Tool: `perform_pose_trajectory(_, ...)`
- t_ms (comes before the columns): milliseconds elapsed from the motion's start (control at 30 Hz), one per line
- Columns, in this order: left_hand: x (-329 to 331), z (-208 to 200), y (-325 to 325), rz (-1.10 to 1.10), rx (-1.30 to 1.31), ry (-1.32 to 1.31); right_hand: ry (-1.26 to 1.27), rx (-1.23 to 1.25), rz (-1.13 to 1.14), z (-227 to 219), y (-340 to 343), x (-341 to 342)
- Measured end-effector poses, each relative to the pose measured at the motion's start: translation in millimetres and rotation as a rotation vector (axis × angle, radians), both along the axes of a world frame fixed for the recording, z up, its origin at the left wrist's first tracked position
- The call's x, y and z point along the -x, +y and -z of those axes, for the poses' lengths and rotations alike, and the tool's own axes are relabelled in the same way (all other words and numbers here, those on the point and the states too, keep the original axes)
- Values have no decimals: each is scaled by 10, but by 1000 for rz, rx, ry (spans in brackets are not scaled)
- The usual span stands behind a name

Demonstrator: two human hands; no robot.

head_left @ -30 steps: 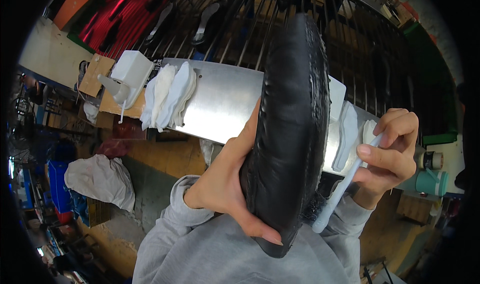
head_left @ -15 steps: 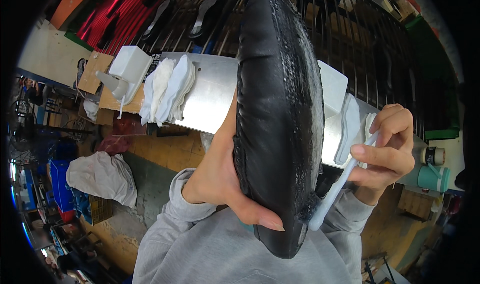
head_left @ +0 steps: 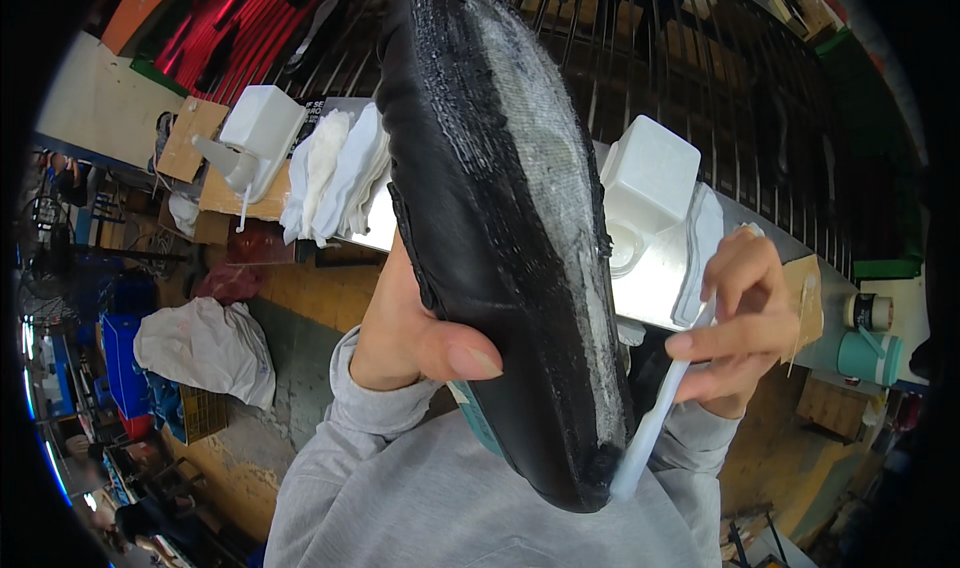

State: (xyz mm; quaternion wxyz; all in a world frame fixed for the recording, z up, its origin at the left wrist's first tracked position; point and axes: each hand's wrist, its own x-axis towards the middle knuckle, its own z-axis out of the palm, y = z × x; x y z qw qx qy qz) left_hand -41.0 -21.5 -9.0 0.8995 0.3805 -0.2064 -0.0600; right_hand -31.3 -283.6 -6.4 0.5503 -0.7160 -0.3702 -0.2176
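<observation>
The black shoe (head_left: 505, 258) is showing far more of its pale underside than ½ sec ago; L hand (head_left: 418, 340) is rolling it over, so its top end is now leaning twd 11 o'clock & its bottom end is pointing to 5. Judging by that, the turn is prob. opening the underside & rim to the brush (head_left: 652, 423), whose pale handle is slanting in at 4–5 o'clock; its bristle end is blending w/ the black, so can't tell if it's touching. Shoe is hanging mid-view, in front of the metal surface (head_left: 645, 300). L grip is holding the shoe from 7–8 o'clock, thumb lying along its side, fingers hiding behind; R hand (head_left: 742, 323) is hovering approx. 3 o'clock, its grip narrowing on the brush handle. Counting: 1 shoe, 1 brush, 2 hands working; 2 white containers standing, a spouted container (head_left: 268, 128) at 10 & a plain container (head_left: 652, 173) at 2; 2 piles of pads, left pile (head_left: 345, 183) lying at 10, right pile (head_left: 706, 253) at 3, layers overlapping too much to count.
</observation>
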Motion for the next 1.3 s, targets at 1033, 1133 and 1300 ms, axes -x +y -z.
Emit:
perform_pose_trajectory(1033, 125, -208, 96, -38, -340, 199, -42, -37, 364, -230, 280, -107)
perform_pose_trajectory(1133, 128, -214, 93, -27, -342, 197, -44, -38, 289, -223, 226, -127)
perform_pose_trajectory(1300, 144, -205, 102, -94, -286, 246, -15, -1, 119, -123, 78, -74)
